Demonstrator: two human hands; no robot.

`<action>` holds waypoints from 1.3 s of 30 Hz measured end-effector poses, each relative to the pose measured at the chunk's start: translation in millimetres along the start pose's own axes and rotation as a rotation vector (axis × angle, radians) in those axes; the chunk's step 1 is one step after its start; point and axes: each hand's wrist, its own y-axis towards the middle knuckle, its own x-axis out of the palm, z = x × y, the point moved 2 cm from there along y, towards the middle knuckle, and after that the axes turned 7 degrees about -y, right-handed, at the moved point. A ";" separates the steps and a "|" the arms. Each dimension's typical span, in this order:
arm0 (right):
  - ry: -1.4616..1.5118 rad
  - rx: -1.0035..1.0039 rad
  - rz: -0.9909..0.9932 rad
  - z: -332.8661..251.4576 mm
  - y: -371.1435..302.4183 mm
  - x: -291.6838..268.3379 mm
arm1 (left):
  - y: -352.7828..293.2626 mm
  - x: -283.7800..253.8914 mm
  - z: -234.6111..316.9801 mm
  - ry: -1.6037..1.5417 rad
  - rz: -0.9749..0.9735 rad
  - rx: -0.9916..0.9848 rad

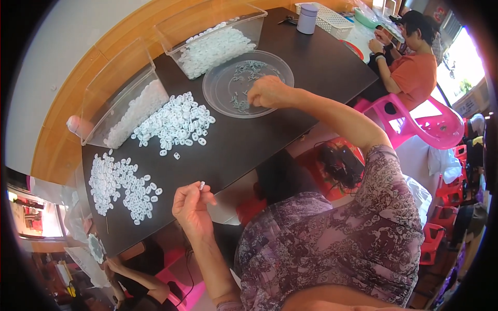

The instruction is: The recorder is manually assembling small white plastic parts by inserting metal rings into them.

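My left hand (193,208) is raised at the table's near edge, thumb and fingertips closed on a small white plastic piece (202,185). Reaching across to a shallow clear round tray (218,85), my right hand (271,92) has its fingers pressed together low over the tray; what they pinch, if anything, is hidden. Small grey metal pins or screws (250,67) lie scattered in that tray. Between my hands and the bins is a heap of white oval pieces (176,122) with dark holes. A second, flatter spread of similar pieces (136,194) lies at the left end.
Two clear bins, one at the back (168,40) and one at the left (101,98), hold white pieces. A lavender cup (307,20) and white basket (329,22) stand far right. Beyond sits a person in orange (415,78) by a pink chair (415,127). Another person's arm (137,274) shows lower left.
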 end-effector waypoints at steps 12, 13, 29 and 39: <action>0.071 -0.047 0.322 10.3 3.4 3.7 | -5.0 3.5 -11.7 0.055 -0.088 -0.072; 0.023 -0.061 0.350 9.1 5.2 3.3 | -6.0 3.8 -13.1 0.042 -0.088 -0.084; -0.269 -0.001 0.050 0.8 45.8 16.4 | -13.0 3.2 -18.3 -0.011 -0.081 -0.116; 0.153 -0.016 0.203 -24.5 22.3 -13.3 | -13.2 2.6 -15.0 0.000 -0.005 -0.062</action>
